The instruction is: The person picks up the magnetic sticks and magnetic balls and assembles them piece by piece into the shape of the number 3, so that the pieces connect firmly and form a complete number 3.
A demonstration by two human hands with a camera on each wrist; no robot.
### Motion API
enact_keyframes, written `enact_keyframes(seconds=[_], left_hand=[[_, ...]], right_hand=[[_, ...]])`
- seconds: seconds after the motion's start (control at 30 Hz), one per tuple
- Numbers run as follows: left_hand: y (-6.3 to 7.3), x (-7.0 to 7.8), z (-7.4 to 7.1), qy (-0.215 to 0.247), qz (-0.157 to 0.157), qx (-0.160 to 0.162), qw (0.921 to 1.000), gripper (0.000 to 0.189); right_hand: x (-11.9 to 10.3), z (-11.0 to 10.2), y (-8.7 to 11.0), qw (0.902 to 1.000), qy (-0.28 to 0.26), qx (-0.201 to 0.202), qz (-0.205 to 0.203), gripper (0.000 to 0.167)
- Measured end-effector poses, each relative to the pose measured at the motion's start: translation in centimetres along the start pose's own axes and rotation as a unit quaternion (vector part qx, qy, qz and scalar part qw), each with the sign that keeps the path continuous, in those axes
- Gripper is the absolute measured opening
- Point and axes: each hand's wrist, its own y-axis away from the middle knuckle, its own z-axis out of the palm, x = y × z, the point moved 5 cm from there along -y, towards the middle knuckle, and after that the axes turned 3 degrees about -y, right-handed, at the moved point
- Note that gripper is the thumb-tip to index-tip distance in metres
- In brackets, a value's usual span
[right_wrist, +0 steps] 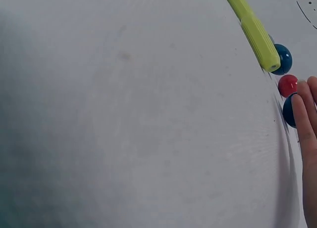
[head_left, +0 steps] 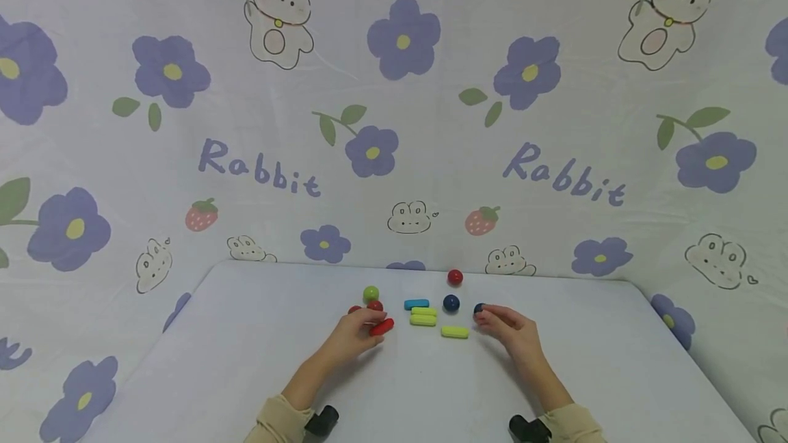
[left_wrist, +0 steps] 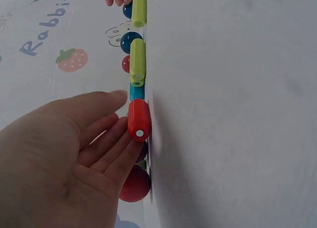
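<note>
My left hand [head_left: 352, 338] is at the red ribbed cylinder [head_left: 382, 327] with its fingers behind the piece. In the left wrist view, the thumb stands away from that red cylinder [left_wrist: 139, 120]. Red balls [head_left: 375, 307] and a green ball [head_left: 371, 294] are just beyond this hand. My right hand [head_left: 516, 338] reaches in from the right, its fingers nearly straight at a dark blue ball [head_left: 479, 309]. The right wrist view shows a fingertip overlapping that blue ball [right_wrist: 289, 111]; its far side is hidden.
Between the hands lie yellow-green cylinders [head_left: 423, 320] and a blue cylinder [head_left: 416, 304]. Another dark blue ball [head_left: 451, 303] sits right of them, with a red ball [head_left: 455, 277] near the back edge. The white table [head_left: 418, 395] meets a patterned cloth [head_left: 431, 108].
</note>
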Motion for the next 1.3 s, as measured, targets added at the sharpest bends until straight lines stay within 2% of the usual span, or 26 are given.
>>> enact_keyframes(seconds=[0.2,0.47,0.63,0.73,0.9,1.13,1.3], left_hand=[[0.1,-0.2,0.2,0.003,0.001,0.002,1.0,0.043],[0.1,-0.5,0.5,-0.003,-0.026,-0.011,0.9996,0.043],[0.1,-0.8,0.6,0.005,-0.042,-0.017,0.999,0.041],[0.1,-0.9,0.6,0.001,-0.042,-0.017,0.999,0.04],[0.1,-0.9,0.6,-0.003,-0.038,-0.015,0.9991,0.038],[0.1,-0.7,0.6,-0.002,-0.03,-0.012,0.9995,0.037],[0.1,-0.8,0.6,0.006,-0.026,-0.01,0.9996,0.036]], right_hand=[[-0.2,-0.7,-0.4,0.9978,0.027,0.06,0.006,0.052],[-0.5,-1.5,-0.4,0.9895,0.041,0.137,0.022,0.051],[-0.9,-1.8,-0.8,0.9862,0.037,0.162,0.0,0.047],[-1.0,-2.0,-1.2,0.9874,0.036,0.154,-0.004,0.053],[-1.0,-2.0,-1.8,0.9926,0.023,0.119,0.004,0.063],[-0.5,-1.5,-2.6,0.9947,0.031,0.093,0.032,0.062],[-0.3,-1.0,-2.9,0.9956,0.033,0.08,0.035,0.06]])
